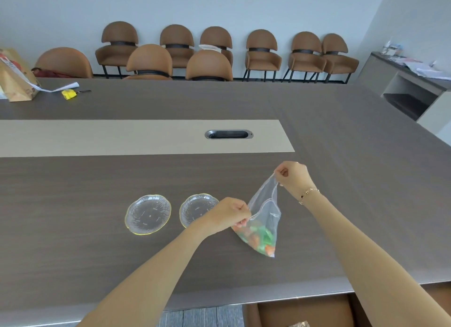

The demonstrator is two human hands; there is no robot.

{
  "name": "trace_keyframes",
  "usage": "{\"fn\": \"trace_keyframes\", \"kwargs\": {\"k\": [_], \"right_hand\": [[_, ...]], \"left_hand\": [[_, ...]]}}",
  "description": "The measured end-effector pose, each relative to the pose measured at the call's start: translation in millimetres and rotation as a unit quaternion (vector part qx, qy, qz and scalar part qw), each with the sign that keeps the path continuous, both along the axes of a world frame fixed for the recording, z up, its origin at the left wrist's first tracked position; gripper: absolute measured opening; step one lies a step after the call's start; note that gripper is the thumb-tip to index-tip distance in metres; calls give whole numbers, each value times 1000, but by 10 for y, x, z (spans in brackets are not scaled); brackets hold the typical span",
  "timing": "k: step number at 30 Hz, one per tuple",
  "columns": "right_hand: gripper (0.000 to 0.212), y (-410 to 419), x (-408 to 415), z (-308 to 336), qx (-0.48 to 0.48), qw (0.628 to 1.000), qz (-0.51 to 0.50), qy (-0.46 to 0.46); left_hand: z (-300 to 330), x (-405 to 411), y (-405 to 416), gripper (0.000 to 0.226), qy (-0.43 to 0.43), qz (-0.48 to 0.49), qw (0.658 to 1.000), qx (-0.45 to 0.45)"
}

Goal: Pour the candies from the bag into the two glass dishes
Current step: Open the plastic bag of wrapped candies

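Note:
A clear mesh drawstring bag (266,212) hangs just above the table, with orange and green candies (260,238) heaped in its lower corner. My left hand (228,215) pinches the near side of the bag's mouth. My right hand (294,177) holds the far side of the mouth higher up, so the opening is stretched between them. Two flower-shaped glass dishes with gold rims lie flat on the table to the left: the left dish (148,214) and the right dish (195,209), whose right edge is hidden behind my left hand. Both dishes hold nothing.
The long grey-brown table (97,180) has a beige centre strip with a cable slot (229,134). A paper bag (14,77) and a yellow item (69,93) lie at the far left. Brown chairs (262,55) line the back wall. A sideboard (415,82) stands at the right.

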State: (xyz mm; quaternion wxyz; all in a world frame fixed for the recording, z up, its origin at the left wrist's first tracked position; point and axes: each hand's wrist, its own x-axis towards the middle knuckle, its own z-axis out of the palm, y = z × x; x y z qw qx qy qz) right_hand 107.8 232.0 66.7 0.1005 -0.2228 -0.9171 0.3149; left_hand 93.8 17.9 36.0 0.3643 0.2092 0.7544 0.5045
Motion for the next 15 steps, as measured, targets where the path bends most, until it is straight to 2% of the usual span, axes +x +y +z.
{"fn": "trace_keyframes", "kwargs": {"k": [2,4,6,8,10,12,15], "right_hand": [[25,44,82,-172,-49,999,-19,5],[41,89,240,-488,-105,992,-62,-32],[57,104,467,-901,-96,983,-51,-149],[79,32,698,-1313,-118,956,-6,-268],[105,-124,848,-1639,-145,933,27,-328],[118,-302,862,-1881,-153,942,8,-298],[113,-524,710,-2120,-167,963,-79,-196]], "left_hand": [[-18,-50,-26,24,10,44,999,6],[-44,-91,-44,23,1,92,996,16],[-60,-104,-41,23,-24,121,992,31],[-60,-93,-37,24,-36,121,991,42],[-76,-80,-47,26,-36,106,992,54],[-116,-79,-79,27,-26,92,994,60],[-184,-116,-131,26,3,79,995,60]]}}
